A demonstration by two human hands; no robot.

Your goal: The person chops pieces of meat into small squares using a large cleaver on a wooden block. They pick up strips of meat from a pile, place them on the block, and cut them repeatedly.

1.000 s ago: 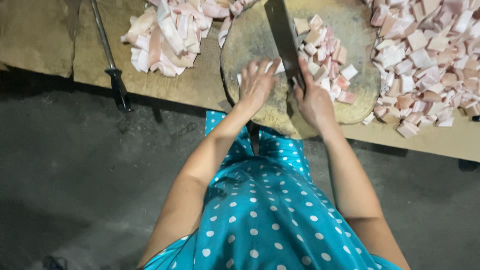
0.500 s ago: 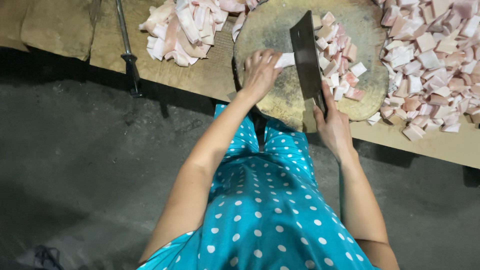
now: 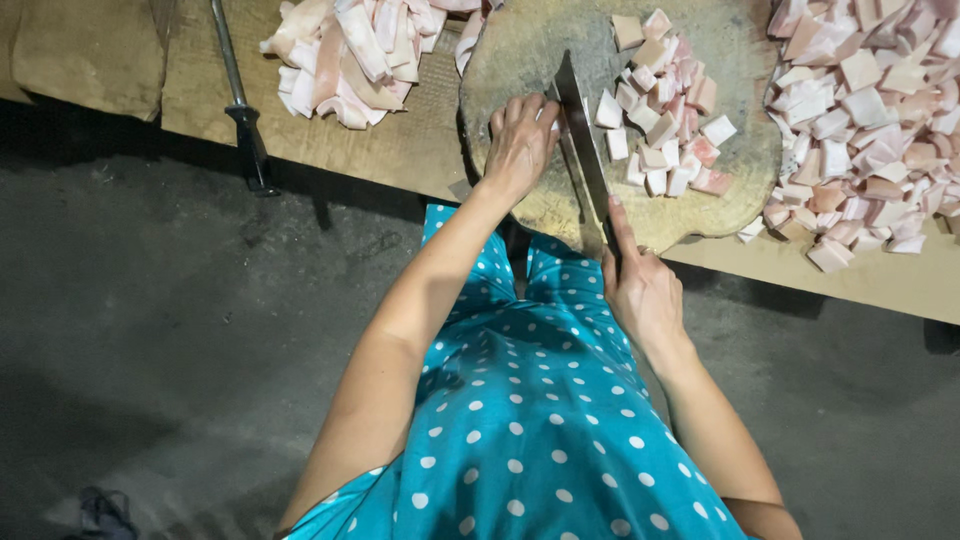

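Right hand (image 3: pixel 640 290) fist-tight on the cleaver (image 3: pixel 583 150); left hand (image 3: pixel 520 145) curled over a hidden meat strip, knuckles touching the blade, so nick risk.

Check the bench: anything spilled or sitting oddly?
Yes. A few meat cubes lie off the round chopping block on the bench. The sharpening steel overhangs the bench edge, handle out.

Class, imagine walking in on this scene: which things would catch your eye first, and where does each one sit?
First the cleaver, gripped by the right hand, blade down on the round wooden chopping block beside the left hand. Next, the pale pink meat cubes heaped on the block right of the blade. A bigger cut pile lies far right, uncut strips at upper left.
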